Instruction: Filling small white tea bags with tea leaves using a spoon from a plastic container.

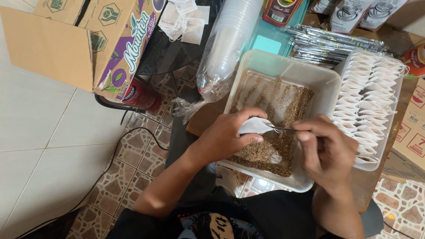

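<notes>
Holding a small white paper sachet (256, 125) pinched between thumb and curled fingers, the left hand (228, 137) keeps it over the pale rectangular plastic tub (283, 62) of loose brown dried leaf (274, 150). Right hand (325, 150) is closed around a thin metal spoon (283, 129), its tip right at the sachet's mouth. By the look of it this is the filling step, leaf going into the pouch. Next move calls for a steady tip of the spoon with the mouth kept open. Just to the right, a white tray (396, 93) carries rows of matching sachets (367, 97); a sleeve of clear plastic cups (226, 48) lies beyond the tub
</notes>
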